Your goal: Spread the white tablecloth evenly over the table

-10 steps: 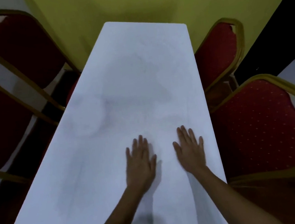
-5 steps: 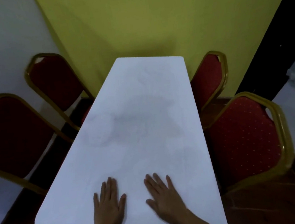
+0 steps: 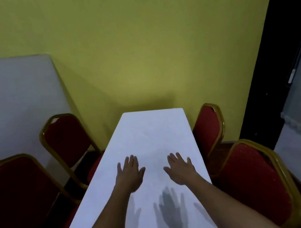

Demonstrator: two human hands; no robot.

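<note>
Between the red chairs (image 3: 252, 181), white tablecloth (image 3: 154, 132) covers the long table.
Its far edge meets the yellow wall (image 3: 138, 49); left hand (image 3: 129, 175) and right hand (image 3: 181, 169), fingers spread, hover apart above it.

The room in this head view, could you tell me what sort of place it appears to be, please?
Probably a banquet or function hall: red padded chairs with gold frames line both sides of a long narrow table under a white tablecloth, with another white-covered table beside it.
</note>
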